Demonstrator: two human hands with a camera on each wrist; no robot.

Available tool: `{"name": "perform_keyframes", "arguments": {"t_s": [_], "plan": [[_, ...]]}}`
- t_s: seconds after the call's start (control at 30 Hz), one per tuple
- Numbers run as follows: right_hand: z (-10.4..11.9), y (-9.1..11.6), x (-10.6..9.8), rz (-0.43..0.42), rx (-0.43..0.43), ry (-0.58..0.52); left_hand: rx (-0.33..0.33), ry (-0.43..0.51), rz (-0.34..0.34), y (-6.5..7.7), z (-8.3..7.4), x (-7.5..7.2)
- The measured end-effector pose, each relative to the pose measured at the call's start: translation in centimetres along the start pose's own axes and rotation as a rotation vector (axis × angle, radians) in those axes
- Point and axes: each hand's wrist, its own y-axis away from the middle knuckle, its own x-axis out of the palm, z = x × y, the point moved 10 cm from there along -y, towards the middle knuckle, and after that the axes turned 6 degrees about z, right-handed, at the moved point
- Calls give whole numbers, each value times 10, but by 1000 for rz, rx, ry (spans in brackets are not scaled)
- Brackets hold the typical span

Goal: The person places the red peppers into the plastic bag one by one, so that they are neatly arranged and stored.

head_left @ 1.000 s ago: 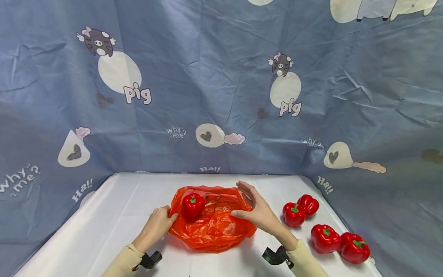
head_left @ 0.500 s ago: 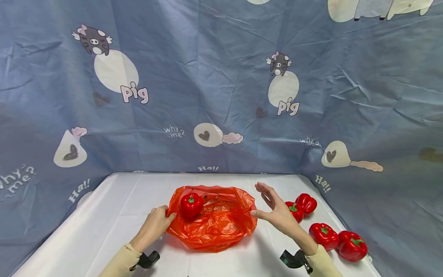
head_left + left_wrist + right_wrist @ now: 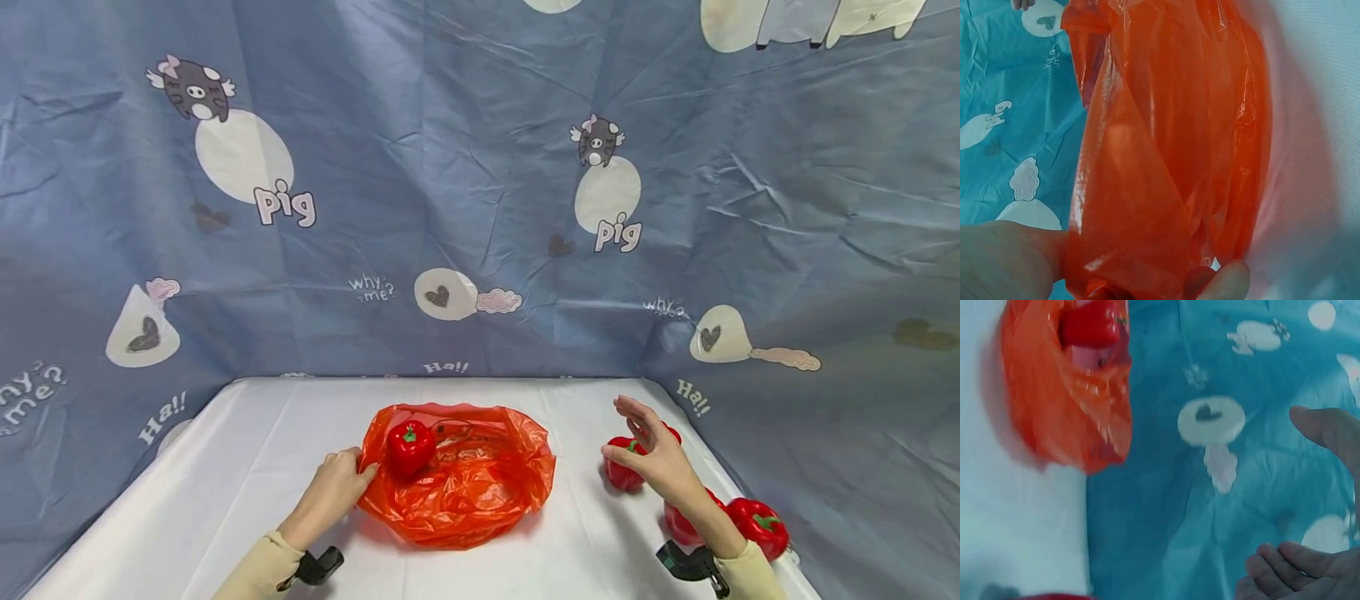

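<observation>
My left hand [image 3: 335, 487] pinches the left rim of an orange-red plastic bag [image 3: 465, 500], which stands with its mouth spread on the table. In the left wrist view the bag's thin side [image 3: 1141, 156] runs between thumb and fingers. One red bell pepper [image 3: 411, 447] with a green stem sits inside the bag at its left. Off to the right, my right hand [image 3: 660, 462] hangs over the loose peppers, thumb and fingers apart and nothing between them. Nearest to it is a bell pepper [image 3: 621, 475], partly covered by the thumb and fingers.
Behind my right hand another pepper [image 3: 672, 432] shows only in part. Toward the front right lie a pepper [image 3: 678, 525], half covered by my forearm, and one more [image 3: 759, 527] beside it. A blue patterned curtain [image 3: 487, 208] bounds the white table [image 3: 247, 467].
My right hand has moved from the bag's right rim rightward to above the loose peppers. The left hand keeps its grip on the bag; the pepper inside stays in place.
</observation>
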Motion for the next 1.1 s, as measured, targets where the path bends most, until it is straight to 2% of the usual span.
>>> {"name": "perform_keyframes", "arguments": {"t_s": [0.13, 0.33, 0.57, 0.77, 1.1], "plan": [[-20, 3, -13, 1, 52, 19, -4, 10, 2, 0, 1, 1], [-53, 4, -21, 42, 157, 60, 6, 5, 2, 1, 0, 2], [-82, 3, -27, 68, 197, 56, -6, 11, 5, 0, 2, 3], [-93, 1, -30, 112, 232, 100, 15, -2, 2, 1, -1, 4], [-107, -8, -24, 278, 287, 167, 9, 5, 13, 3, 0, 6]]}}
